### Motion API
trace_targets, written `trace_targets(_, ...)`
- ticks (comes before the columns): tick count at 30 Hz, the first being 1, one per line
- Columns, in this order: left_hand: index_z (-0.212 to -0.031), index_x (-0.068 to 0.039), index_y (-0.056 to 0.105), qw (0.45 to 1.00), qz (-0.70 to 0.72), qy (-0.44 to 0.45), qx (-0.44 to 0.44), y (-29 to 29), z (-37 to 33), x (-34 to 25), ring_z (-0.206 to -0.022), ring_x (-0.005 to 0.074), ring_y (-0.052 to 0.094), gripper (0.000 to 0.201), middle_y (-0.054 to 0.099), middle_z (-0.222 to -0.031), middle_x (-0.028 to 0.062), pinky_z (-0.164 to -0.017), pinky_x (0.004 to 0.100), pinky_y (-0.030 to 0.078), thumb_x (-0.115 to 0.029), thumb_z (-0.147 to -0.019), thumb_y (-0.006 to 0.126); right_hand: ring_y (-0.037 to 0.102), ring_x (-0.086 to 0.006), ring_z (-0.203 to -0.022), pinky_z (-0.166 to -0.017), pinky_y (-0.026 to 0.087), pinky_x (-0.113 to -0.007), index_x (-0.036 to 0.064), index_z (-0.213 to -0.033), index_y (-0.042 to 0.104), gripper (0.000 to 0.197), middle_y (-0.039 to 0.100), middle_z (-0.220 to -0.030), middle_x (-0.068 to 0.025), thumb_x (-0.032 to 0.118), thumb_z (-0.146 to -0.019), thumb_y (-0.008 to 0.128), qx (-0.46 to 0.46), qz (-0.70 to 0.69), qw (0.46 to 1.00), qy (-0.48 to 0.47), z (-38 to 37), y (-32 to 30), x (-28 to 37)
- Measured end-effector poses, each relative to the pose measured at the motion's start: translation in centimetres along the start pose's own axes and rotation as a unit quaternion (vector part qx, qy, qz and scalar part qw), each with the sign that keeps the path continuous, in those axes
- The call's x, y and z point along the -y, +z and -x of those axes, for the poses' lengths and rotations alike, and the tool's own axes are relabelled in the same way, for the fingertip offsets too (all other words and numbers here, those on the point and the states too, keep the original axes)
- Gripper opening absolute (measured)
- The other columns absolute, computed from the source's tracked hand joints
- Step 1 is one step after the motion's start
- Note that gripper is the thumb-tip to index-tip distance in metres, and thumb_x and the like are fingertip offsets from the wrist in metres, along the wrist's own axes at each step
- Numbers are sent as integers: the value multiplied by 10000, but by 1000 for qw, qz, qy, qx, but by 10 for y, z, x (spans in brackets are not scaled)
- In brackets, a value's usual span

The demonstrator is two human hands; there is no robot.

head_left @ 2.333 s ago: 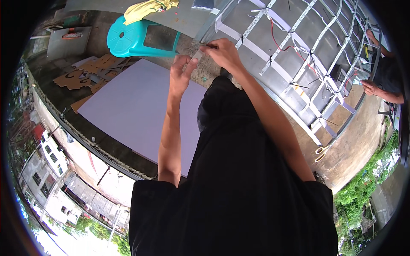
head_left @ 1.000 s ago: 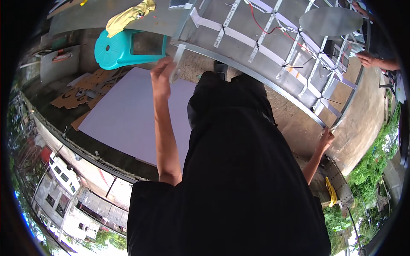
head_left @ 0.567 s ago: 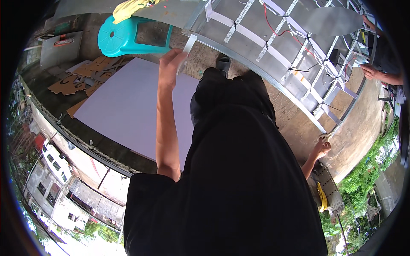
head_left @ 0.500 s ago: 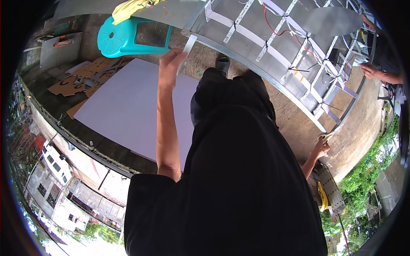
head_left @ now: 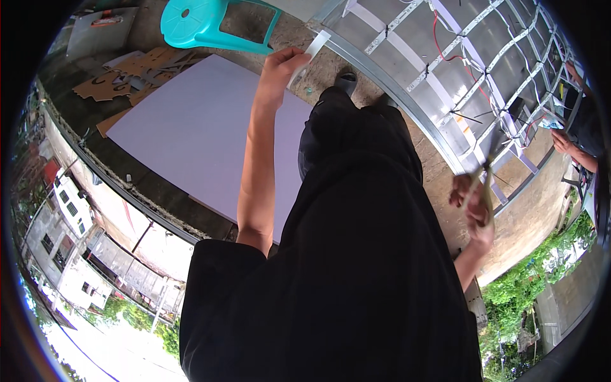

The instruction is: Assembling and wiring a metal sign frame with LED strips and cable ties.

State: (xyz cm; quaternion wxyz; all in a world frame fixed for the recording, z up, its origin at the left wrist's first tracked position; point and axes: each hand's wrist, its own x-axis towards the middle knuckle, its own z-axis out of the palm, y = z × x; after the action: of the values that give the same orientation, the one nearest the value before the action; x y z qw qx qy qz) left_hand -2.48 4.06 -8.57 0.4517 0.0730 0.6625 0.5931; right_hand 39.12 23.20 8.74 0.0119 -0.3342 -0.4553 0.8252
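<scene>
My left hand (head_left: 286, 63) pinches a narrow white strip (head_left: 318, 42), whose far end reaches the corner of a metal frame (head_left: 375, 73); I cannot tell whether they touch. Its other end hangs below my fingers. My right hand (head_left: 474, 207), smeared by motion, is around the pale handles of pliers (head_left: 486, 167) with dark jaws. These jaws point away from me, over the frame's near right corner. White bars (head_left: 423, 69) cross inside the frame, with LED strips and a red wire (head_left: 439, 44) among them.
A turquoise plastic stool (head_left: 191, 19) lies at the far left. Below it are cut cardboard pieces (head_left: 137, 70) and a large white sheet (head_left: 197, 140) on the floor. At the right edge, another person's hand (head_left: 566, 141) is by the frame. Green plants (head_left: 515, 286) grow at lower right.
My right hand has lifted away from the frame's near corner and moved up and inward with the pliers. My left hand still holds the white strip; the view has shifted.
</scene>
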Motion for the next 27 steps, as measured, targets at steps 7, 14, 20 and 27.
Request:
trace_targets(7,-939,-50,716,999,5,-11,32,-4,-1,-12,-759,93,590,177,674,-826,9,-719,253,445,-221,-898,692,511,-192,-865,-799,410,-316,-17,-1049,538,496,526,-976,-69,362,-854,790,105,311,929,169,-145,85,-19)
trace_targets(14,-892,-47,734,999,-34,-5,25,-2,-2,-22,-731,99,570,195,658,-787,5,-688,256,441,-241,-887,711,415,-171,-793,-749,389,-328,27,-900,479,472,421,-840,-61,405,-877,760,81,500,857,95,-188,92,-20)
trace_targets(20,-909,-52,750,999,-36,2,12,-1,0,-16,-738,100,577,225,671,-803,5,-678,262,450,-272,-864,738,452,-144,-708,-649,394,-306,33,-902,511,472,492,-784,-44,434,-875,759,110,509,846,116,-209,98,-18)
trace_targets(27,-915,-73,761,999,-24,-42,22,-1,1,-18,-793,108,596,214,687,-840,14,-690,274,464,-277,-856,735,437,-87,-565,-500,355,-266,49,-945,559,449,479,-694,14,455,-888,744,106,464,871,120,-224,100,-24)
